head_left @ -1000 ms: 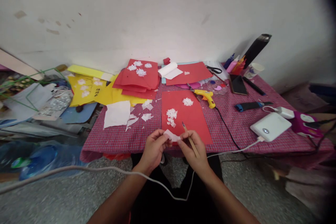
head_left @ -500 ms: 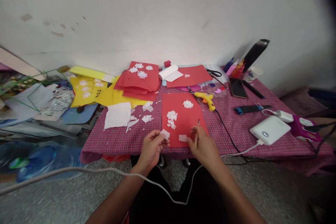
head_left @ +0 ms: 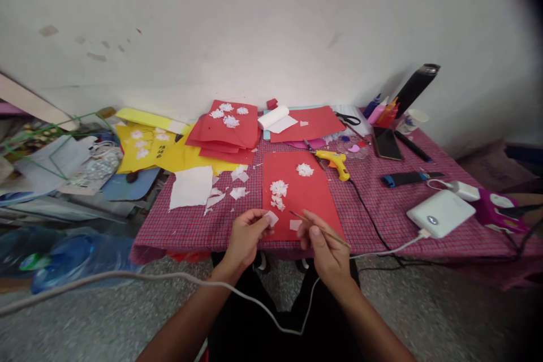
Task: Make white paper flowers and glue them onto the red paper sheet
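My left hand [head_left: 249,233] pinches a small white paper square [head_left: 272,218] above the near left edge of a red sheet [head_left: 316,198]. In my right hand [head_left: 326,246] is a thin paintbrush [head_left: 324,232], held like a pen, its tip pointing left toward the paper square. Another white paper piece [head_left: 295,225] lies on the red sheet beside my right fingers, partly hidden by them. Crumpled white paper clusters [head_left: 279,188] sit on the sheet, with one more white paper flower [head_left: 305,169] farther back.
A yellow glue gun [head_left: 335,163] lies right of the sheet, its black cord trailing forward. Torn white paper [head_left: 190,188] and scraps are on the left. Red sheets with paper flowers [head_left: 231,121] are behind. A white power bank [head_left: 441,213] and cutter [head_left: 405,178] lie right.
My right hand has turned the paintbrush from nearly upright to slanting, its tip now pointing left. My left hand keeps the paper square, almost unmoved. The view has shifted slightly.
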The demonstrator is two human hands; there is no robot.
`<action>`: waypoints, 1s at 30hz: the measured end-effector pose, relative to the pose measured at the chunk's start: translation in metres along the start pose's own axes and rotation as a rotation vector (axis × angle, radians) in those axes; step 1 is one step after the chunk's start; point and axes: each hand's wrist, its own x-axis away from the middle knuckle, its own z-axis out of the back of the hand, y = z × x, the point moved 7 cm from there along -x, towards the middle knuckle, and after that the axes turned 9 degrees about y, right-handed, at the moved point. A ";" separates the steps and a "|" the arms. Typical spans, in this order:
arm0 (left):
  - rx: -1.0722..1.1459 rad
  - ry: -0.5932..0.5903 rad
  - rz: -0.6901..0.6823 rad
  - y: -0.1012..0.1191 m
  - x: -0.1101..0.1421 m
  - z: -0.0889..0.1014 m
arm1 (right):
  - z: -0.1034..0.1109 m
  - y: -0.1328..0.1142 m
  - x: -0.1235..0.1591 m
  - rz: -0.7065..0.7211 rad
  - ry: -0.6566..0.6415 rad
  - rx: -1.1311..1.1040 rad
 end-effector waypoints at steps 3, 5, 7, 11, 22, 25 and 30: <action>-0.006 -0.007 0.002 0.001 0.001 -0.001 | -0.002 0.000 0.003 0.050 -0.003 0.047; -0.014 -0.017 0.006 0.001 0.003 -0.002 | -0.003 -0.003 0.002 0.107 -0.011 0.117; -0.022 -0.037 0.009 0.001 0.004 -0.003 | -0.006 -0.006 0.001 0.155 -0.021 0.185; -0.033 -0.084 0.003 0.000 0.006 -0.005 | -0.011 -0.009 -0.002 0.206 -0.016 0.254; -0.059 -0.101 0.017 -0.004 0.008 -0.001 | -0.004 0.006 -0.007 0.023 0.068 0.183; -0.106 -0.125 -0.015 -0.006 0.009 0.000 | 0.001 0.018 -0.006 -0.138 0.149 0.074; -0.198 -0.143 -0.072 -0.008 0.009 0.002 | 0.002 0.032 -0.003 -0.272 0.203 -0.082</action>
